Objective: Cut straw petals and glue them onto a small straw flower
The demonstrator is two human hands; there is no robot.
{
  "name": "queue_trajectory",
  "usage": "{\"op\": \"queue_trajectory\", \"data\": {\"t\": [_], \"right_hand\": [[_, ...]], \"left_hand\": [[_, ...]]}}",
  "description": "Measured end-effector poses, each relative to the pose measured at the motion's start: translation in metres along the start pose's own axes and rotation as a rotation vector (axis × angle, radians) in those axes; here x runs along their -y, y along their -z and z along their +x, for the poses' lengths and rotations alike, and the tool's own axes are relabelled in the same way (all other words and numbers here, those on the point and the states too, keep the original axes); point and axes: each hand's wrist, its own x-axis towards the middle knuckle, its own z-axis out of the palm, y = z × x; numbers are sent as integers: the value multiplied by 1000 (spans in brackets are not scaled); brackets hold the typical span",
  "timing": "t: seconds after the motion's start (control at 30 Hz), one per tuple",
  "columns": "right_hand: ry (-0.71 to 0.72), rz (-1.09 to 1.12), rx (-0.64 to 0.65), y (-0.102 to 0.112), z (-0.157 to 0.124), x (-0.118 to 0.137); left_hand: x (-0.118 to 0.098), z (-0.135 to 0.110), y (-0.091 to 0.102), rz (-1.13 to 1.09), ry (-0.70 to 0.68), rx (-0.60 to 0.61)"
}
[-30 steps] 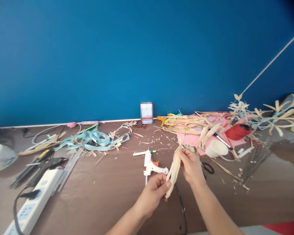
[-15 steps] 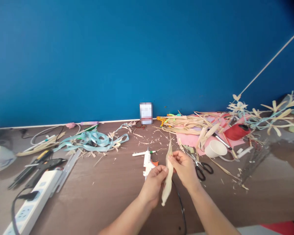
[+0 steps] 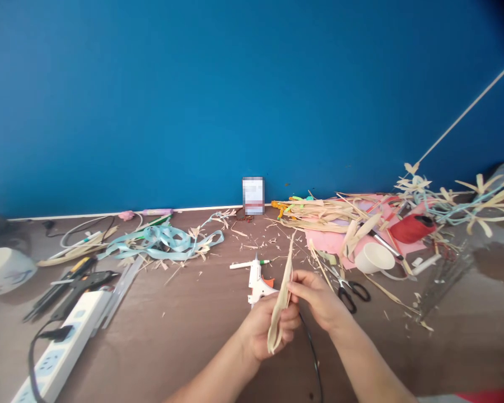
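Observation:
Both hands hold one long pale dried leaf strip (image 3: 286,267) upright above the brown table (image 3: 185,330). My left hand (image 3: 265,326) is closed around the strip's lower part, fingers wrapped over it. My right hand (image 3: 317,298) pinches the strip at its middle from the right. The strip's thin tip points up towards the wall. Just behind the hands lies a white glue gun (image 3: 257,281), its black cord (image 3: 315,364) running towards me.
Black-handled scissors (image 3: 349,292), a white cup (image 3: 373,258), a red thread spool (image 3: 410,228) and piled dried strips (image 3: 319,211) lie right. Light blue ribbon (image 3: 163,240), a white power strip (image 3: 63,350), a black glue gun (image 3: 82,281) and a white bowl (image 3: 4,270) lie left.
The strip has swung from leaning right to nearly upright. My left hand has slid up and wrapped round its lower part; my right hand moved left and nearer me.

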Motion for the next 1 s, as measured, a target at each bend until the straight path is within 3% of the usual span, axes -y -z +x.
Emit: {"op": "queue_trajectory", "data": {"t": [0.13, 0.2, 0.33, 0.53, 0.7, 0.83, 1.0], "right_hand": [[22, -120, -88, 2, -3, 1], [73, -253, -123, 5, -4, 3], [81, -345, -130, 10, -6, 7], [52, -275, -152, 16, -5, 6], [51, -266, -138, 12, -8, 3], [89, -419, -118, 8, -17, 5], [150, -675, -164, 7, -32, 19]], "left_hand": [[3, 0, -4, 328, -260, -342], [3, 0, -4, 435, -353, -416], [-2, -2, -3, 591, -409, -352], [-6, -1, -2, 436, -347, -289], [-5, 2, -1, 460, -415, -353], [-4, 2, -1, 609, -545, -398], [0, 0, -10, 656, -554, -395]]}}
